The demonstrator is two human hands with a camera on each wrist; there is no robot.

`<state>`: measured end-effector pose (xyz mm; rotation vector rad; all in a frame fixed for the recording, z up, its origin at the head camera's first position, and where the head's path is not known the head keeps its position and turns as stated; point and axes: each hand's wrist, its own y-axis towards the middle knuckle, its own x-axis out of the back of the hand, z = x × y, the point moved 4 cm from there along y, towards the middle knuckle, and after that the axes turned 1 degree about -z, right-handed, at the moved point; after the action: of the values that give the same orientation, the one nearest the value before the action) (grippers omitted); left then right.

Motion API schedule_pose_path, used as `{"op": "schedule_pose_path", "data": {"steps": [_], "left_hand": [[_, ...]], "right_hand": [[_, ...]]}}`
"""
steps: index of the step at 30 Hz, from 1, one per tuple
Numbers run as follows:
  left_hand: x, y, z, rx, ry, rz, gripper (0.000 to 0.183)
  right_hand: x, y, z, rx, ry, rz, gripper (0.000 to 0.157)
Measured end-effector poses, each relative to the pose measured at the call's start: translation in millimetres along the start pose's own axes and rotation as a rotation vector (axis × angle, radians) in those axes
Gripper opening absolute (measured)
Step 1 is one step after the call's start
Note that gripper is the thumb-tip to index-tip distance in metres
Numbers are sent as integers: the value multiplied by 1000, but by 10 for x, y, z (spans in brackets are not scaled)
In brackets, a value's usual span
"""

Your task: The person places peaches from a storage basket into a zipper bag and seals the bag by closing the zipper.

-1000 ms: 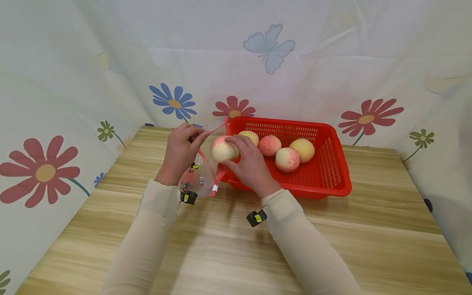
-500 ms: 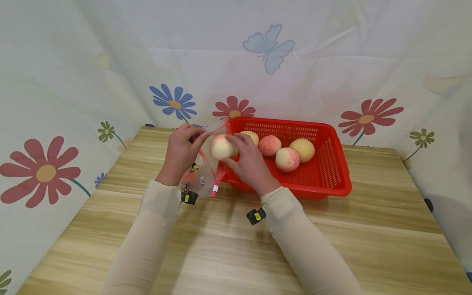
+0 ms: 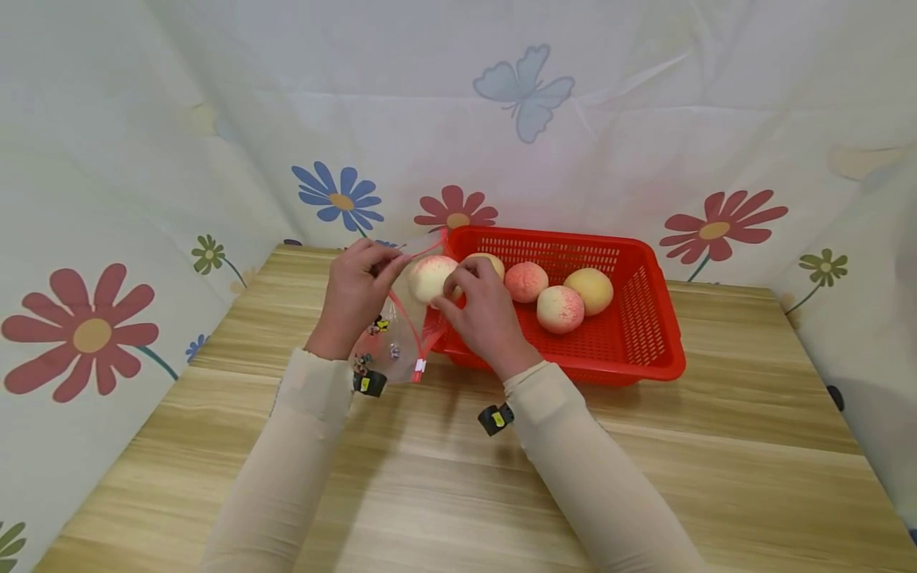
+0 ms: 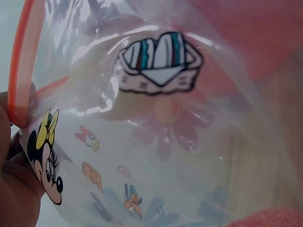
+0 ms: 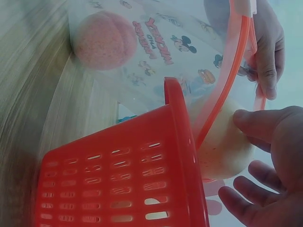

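At the left, my left hand point(image 3: 356, 290) pinches the red-edged mouth of a clear zip bag point(image 3: 401, 354) printed with cartoon figures. A cream and pink peach point(image 3: 430, 278) sits in the bag's mouth, beside the basket's left rim. My right hand point(image 3: 483, 314) is at the peach's right side. In the right wrist view the thumb point(image 5: 258, 124) touches the peach, and the other fingers are loosely bent without wrapping round it. Low in the bag lies a pink peach point(image 5: 105, 41), its fuzzy top point(image 4: 270, 218) showing at the bottom of the left wrist view.
A red plastic basket point(image 3: 655, 318) stands right of the bag, with several peaches point(image 3: 559, 309) in it. Its left rim point(image 5: 182, 123) stands close beside the bag's opening. Behind the wooden table point(image 3: 430, 477) hangs a flowered cloth point(image 3: 609, 151).
The peach has shifted slightly up and left, further into the bag's mouth. My right hand's fingertips have drawn closer together and off the peach's top. The left hand keeps its hold.
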<state>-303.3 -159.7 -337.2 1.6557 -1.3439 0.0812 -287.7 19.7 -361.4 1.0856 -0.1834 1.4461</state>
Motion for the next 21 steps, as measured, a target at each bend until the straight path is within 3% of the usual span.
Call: {"op": "schedule_pose_path", "data": {"steps": [7,21], "left_hand": [[0,-4,3,-8,-8,1,22],[8,1,4,9,13,15,28]], "right_hand": [[-15,-8,-17,7,-50,33,24],[12,-36,-80,-55,-16,51,26]]}}
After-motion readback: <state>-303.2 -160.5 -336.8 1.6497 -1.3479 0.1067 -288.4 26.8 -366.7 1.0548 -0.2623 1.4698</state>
